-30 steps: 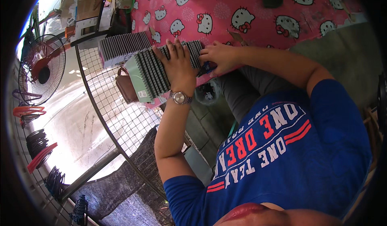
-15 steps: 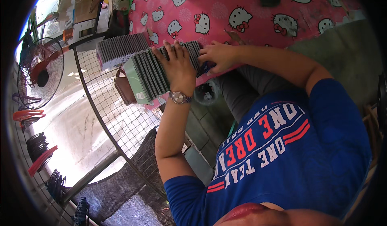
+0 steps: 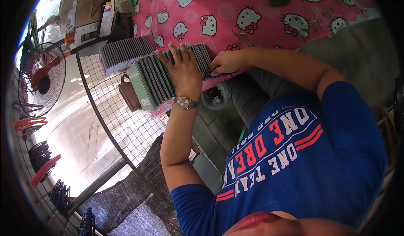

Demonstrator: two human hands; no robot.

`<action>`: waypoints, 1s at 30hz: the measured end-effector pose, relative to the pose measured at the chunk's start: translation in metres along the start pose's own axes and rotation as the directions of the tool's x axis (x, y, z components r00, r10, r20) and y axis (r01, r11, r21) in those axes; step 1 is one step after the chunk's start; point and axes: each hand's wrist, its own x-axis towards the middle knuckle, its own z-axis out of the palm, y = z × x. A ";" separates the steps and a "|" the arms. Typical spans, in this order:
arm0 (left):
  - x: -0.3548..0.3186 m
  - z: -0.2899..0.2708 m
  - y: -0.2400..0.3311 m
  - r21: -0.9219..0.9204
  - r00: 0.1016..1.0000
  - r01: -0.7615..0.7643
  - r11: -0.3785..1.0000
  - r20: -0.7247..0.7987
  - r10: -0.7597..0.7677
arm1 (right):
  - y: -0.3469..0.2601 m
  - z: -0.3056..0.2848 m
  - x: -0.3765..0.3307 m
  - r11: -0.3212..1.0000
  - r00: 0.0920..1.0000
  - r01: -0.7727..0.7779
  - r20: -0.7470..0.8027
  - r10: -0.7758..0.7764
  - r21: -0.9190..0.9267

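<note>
I see the notebooks [image 3: 155,81] already lined up on the tabletop [image 3: 269,36], left hand [image 3: 185,72] spread over them, right hand [image 3: 227,62] curled at their right end, its grip hidden, what's left unclear.

The left hand [image 3: 184,75], a wristwatch [image 3: 184,103] on its wrist, lies with fingers spread across a row of spiral-bound notebooks [image 3: 152,78], coils facing up and a pale green cover at the left end. At the row's right end the right hand [image 3: 228,62] bends over a dark blue item [image 3: 226,74], mostly hidden. A second notebook row [image 3: 126,53] sits just beyond on the pink cat-print surface [image 3: 227,24], with a brown bag [image 3: 128,94] nearby and a fan [image 3: 43,85] farther left.
</note>
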 end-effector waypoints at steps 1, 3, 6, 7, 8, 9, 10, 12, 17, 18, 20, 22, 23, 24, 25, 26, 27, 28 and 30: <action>0.000 0.004 0.001 0.017 1.000 0.003 1.000 -0.013 -0.003 | -0.006 -0.001 -0.003 0.995 0.994 -0.096 0.054 0.096 -0.001; 0.000 0.006 0.004 0.035 1.000 0.008 0.999 -0.027 -0.007 | -0.001 0.002 -0.008 0.945 0.982 0.091 -0.129 -0.137 -0.313; 0.003 0.009 0.007 0.036 1.000 0.001 0.999 -0.008 -0.001 | 0.008 0.004 -0.008 0.723 0.847 0.226 -0.236 -0.477 -0.653; 0.003 0.012 0.007 0.026 1.000 0.006 1.000 -0.029 -0.005 | 0.011 0.005 -0.006 0.677 0.800 0.256 -0.242 -0.549 -0.690; 0.004 0.009 0.007 0.015 0.999 0.009 1.000 -0.050 -0.009 | 0.011 0.004 -0.006 0.678 0.800 0.253 -0.245 -0.547 -0.690; 0.005 0.006 0.007 0.014 0.999 0.008 1.000 -0.051 -0.007 | 0.011 0.004 -0.006 0.676 0.808 0.244 -0.239 -0.538 -0.696; 0.005 0.002 0.007 0.034 1.000 -0.013 0.999 0.016 0.012 | 0.011 0.003 -0.005 0.672 0.816 0.235 -0.233 -0.529 -0.702; 0.003 0.002 0.005 0.051 0.996 -0.026 0.998 0.089 0.021 | 0.009 0.004 -0.007 0.678 0.816 0.242 -0.233 -0.530 -0.694; 0.004 0.006 0.004 0.020 0.999 -0.029 0.999 0.036 0.029 | 0.011 0.002 -0.003 0.640 0.814 0.219 -0.224 -0.536 -0.736; 0.005 0.004 0.003 0.021 0.999 -0.032 0.999 0.034 0.031 | 0.010 -0.001 -0.001 0.842 0.927 0.189 -0.191 -0.323 -0.506; 0.004 0.002 0.004 0.019 0.998 -0.045 0.999 0.038 0.044 | 0.001 -0.002 0.000 0.968 0.991 0.089 -0.078 -0.110 -0.236; 0.002 0.008 0.005 0.049 0.998 -0.035 0.998 0.044 0.033 | -0.022 -0.004 -0.014 0.978 0.999 -0.020 -0.036 0.013 -0.207; 0.004 0.010 0.007 0.070 0.999 -0.029 0.997 0.030 0.027 | -0.014 -0.003 -0.015 0.979 0.999 -0.024 -0.035 0.018 -0.202; 0.005 0.012 0.008 0.067 0.999 -0.034 0.997 0.034 0.032 | -0.002 0.000 -0.015 0.899 0.973 0.087 -0.159 -0.170 -0.428; 0.005 0.013 0.010 0.058 0.999 -0.033 0.998 -0.009 0.033 | 0.007 0.003 -0.015 0.754 0.900 0.149 -0.229 -0.372 -0.640; 0.006 0.014 0.011 0.050 0.998 -0.029 0.998 -0.053 0.031 | 0.011 0.005 -0.015 0.756 0.902 0.147 -0.227 -0.368 -0.638; 0.007 0.015 0.013 0.045 0.998 -0.030 0.999 -0.049 0.032 | 0.015 0.008 -0.015 0.687 0.840 0.186 -0.250 -0.482 -0.702; 0.007 0.016 0.014 0.065 0.999 -0.027 0.998 -0.035 0.030 | 0.019 0.011 -0.015 0.611 0.764 0.213 -0.260 -0.590 -0.763; 0.009 0.018 0.017 0.073 0.999 -0.025 0.997 -0.024 0.027 | 0.019 0.013 -0.013 0.599 0.777 0.202 -0.246 -0.580 -0.775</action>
